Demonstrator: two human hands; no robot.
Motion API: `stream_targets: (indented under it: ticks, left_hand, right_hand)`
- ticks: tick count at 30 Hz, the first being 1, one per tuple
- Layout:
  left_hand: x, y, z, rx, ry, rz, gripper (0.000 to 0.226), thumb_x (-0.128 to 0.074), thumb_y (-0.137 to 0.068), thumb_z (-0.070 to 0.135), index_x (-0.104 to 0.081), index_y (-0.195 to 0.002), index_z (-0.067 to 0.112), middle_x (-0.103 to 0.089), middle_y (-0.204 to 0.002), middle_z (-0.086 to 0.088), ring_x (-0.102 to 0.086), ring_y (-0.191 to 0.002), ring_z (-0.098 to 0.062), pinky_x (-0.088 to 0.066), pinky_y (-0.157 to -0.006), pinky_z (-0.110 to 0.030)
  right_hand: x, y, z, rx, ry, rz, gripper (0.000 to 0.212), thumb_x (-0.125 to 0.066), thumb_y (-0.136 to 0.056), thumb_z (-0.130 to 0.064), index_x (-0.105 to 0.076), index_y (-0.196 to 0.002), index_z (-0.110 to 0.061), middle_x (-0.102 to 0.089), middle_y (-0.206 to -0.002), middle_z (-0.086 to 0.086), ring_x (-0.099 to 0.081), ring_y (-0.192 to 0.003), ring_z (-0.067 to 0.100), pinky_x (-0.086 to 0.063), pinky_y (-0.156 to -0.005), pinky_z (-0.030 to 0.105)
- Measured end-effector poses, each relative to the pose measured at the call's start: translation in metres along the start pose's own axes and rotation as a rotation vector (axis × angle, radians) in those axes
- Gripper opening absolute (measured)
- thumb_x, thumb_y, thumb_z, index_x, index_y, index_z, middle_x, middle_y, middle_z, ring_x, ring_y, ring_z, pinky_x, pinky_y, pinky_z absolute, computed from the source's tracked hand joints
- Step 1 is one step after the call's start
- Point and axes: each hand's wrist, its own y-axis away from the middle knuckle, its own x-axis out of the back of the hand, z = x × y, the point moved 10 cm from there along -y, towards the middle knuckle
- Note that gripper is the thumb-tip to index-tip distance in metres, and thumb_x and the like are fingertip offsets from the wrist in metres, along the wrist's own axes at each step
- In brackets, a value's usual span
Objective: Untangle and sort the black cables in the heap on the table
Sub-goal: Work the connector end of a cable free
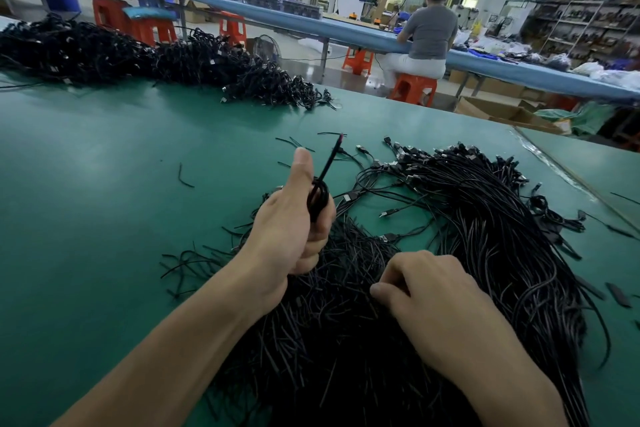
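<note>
forearms nearest, both reaching over heap (485, 236) of black cables on green tabletop (104, 184). left hand (291, 229) grip clamped on one looped cable (318, 198), thumb up, loose end poking out top. held clear of mess so it doesn't re-tangle, i guess. right hand (433, 288) grip pinched together down in heap, probably fishing for next strand. plug ends fan out on far side. second pile (138, 55) far left, well apart, maybe unsorted stock, can't tell.

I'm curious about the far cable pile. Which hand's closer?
Left. The left hand is ahead, toward the far pile; the right hand sits farther back, on the near heap.
</note>
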Motion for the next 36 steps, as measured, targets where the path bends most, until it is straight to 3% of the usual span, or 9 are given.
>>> stream_targets:
  ticks: [4, 10, 13, 18, 23, 27, 30, 33, 36]
  left_hand:
    - [-0.003, -0.001, -0.006, 0.052, 0.028, -0.028, 0.078, -0.012, -0.094, 0.074, -0.037, -0.046, 0.019, -0.024, -0.043, 0.007, -0.015, -0.034, -0.009, -0.017, -0.033, -0.013]
    - [-0.005, -0.003, -0.015, 0.101, 0.001, -0.034, 0.068, -0.031, -0.102, 0.052, -0.047, -0.045, 0.02, -0.023, -0.045, 0.007, -0.016, -0.035, -0.009, -0.017, -0.034, -0.014]
    - [-0.004, -0.002, -0.014, 0.11, 0.046, -0.025, 0.057, -0.037, -0.102, 0.046, -0.053, -0.058, 0.015, -0.024, -0.045, 0.007, -0.016, -0.034, -0.008, -0.017, -0.033, -0.013]
    - [-0.007, 0.0, -0.011, 0.1, 0.101, -0.036, 0.039, -0.044, -0.099, 0.036, -0.034, -0.064, 0.023, -0.021, -0.047, 0.006, -0.012, -0.036, -0.01, -0.015, -0.034, -0.013]
    - [-0.039, 0.013, -0.012, 0.146, 0.147, -0.295, 0.019, -0.055, -0.083, 0.039, -0.05, -0.078, 0.021, -0.023, -0.042, 0.008, -0.014, -0.033, -0.008, -0.015, -0.037, -0.01]
    - [-0.053, 0.024, -0.009, 0.157, 0.146, -0.454, 0.044, -0.057, -0.082, 0.048, -0.064, -0.112, 0.017, -0.022, -0.041, 0.008, -0.015, -0.033, -0.006, -0.015, -0.036, -0.01]
    - [-0.051, 0.021, -0.004, 0.111, 0.124, -0.438, 0.055, -0.056, -0.082, 0.057, -0.065, -0.115, 0.014, -0.021, -0.042, 0.009, -0.014, -0.034, -0.007, -0.016, -0.037, -0.01]
    - [-0.042, 0.015, 0.001, 0.034, 0.132, -0.348, 0.042, -0.039, -0.099, 0.05, -0.073, -0.114, 0.03, -0.022, -0.043, 0.01, -0.014, -0.036, -0.008, -0.018, -0.039, -0.011]
    - [-0.03, 0.01, -0.004, 0.044, 0.189, -0.207, 0.052, -0.036, -0.102, 0.052, -0.078, -0.1, 0.021, -0.023, -0.046, 0.007, -0.017, -0.037, -0.01, -0.021, -0.039, -0.013]
  right_hand:
    - [0.014, 0.0, 0.003, 0.033, -0.187, 0.018, 0.021, -0.061, -0.093, -0.043, -0.064, -0.077, -0.03, -0.063, -0.077, -0.015, -0.059, -0.075, 0.0, -0.048, -0.069, 0.023]
    - [0.033, -0.003, 0.018, 0.048, -0.386, 0.107, 0.017, -0.071, -0.084, -0.039, -0.07, -0.069, -0.03, -0.065, -0.065, -0.022, -0.06, -0.066, -0.009, -0.042, -0.058, 0.007]
    - [0.029, -0.006, 0.021, 0.026, -0.628, 0.084, 0.014, -0.071, -0.083, -0.035, -0.073, -0.074, -0.024, -0.067, -0.06, -0.006, -0.056, -0.048, -0.002, -0.041, -0.051, 0.01]
    - [0.054, -0.003, 0.032, 0.02, -0.998, 0.427, 0.013, -0.067, -0.081, -0.034, -0.072, -0.08, -0.021, -0.066, -0.059, -0.001, -0.056, -0.052, 0.001, -0.045, -0.051, 0.011]
    - [0.064, 0.009, 0.003, 0.181, -0.812, 0.577, 0.005, -0.063, -0.09, -0.033, -0.066, -0.086, -0.032, -0.067, -0.074, -0.012, -0.061, -0.062, 0.002, -0.044, -0.054, 0.009]
    - [0.06, 0.012, -0.026, 0.315, -0.544, 0.538, 0.016, -0.063, -0.093, -0.019, -0.061, -0.086, -0.034, -0.063, -0.084, -0.018, -0.059, -0.078, -0.002, -0.041, -0.065, 0.005]
    - [0.057, 0.011, -0.035, 0.341, -0.405, 0.494, 0.02, -0.065, -0.092, -0.014, -0.06, -0.085, -0.032, -0.064, -0.094, -0.019, -0.059, -0.086, 0.001, -0.042, -0.07, 0.01]
    - [0.057, 0.012, -0.036, 0.342, -0.347, 0.488, 0.013, -0.06, -0.092, -0.02, -0.059, -0.083, -0.03, -0.062, -0.097, -0.024, -0.057, -0.087, 0.001, -0.041, -0.072, 0.012]
    - [0.058, 0.016, -0.043, 0.388, -0.331, 0.486, 0.008, -0.058, -0.092, -0.021, -0.061, -0.086, -0.025, -0.06, -0.092, -0.018, -0.056, -0.089, -0.001, -0.042, -0.077, 0.011]
